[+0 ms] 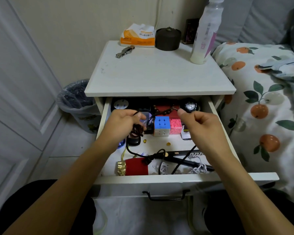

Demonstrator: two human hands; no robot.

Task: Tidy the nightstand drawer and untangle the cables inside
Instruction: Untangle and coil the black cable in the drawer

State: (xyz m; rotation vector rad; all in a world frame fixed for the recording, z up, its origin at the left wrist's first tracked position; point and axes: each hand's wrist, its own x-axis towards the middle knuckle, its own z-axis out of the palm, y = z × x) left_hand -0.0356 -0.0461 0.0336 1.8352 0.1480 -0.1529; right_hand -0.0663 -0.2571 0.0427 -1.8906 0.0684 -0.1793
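From the head camera, a white nightstand [159, 78] is seen with its drawer [176, 178] pulled fully open, the smooth front panel fitted with a curved black handle [165, 195]. Over the drawer, a thin black cable [182, 161] is being held up by both hands. The left hand [124, 123] is curled around a small coiled bunch of it, thumb and fingers closed on the loops. The right hand [201, 123] is held in a loose fist, thumb raised; the cable is seen dropping from beneath it, though the exact pinch is hidden. Below, the cable's slack is looped and knotted on the drawer floor, lying across a flat black bar [185, 156] and beside tangled white cords [199, 168]. A glossy colour cube [162, 126] is set mid-drawer, touching a pink textured block [175, 127]. Dark round beads [166, 111] are strung behind it, and a round black watch [191, 106] sits at the back right. A red felt pouch [137, 167] with crinkled gold trim lies front left. On top are an orange tissue pack [137, 37], a dark round lidded jar [168, 39] and a tall plastic bottle [205, 31].
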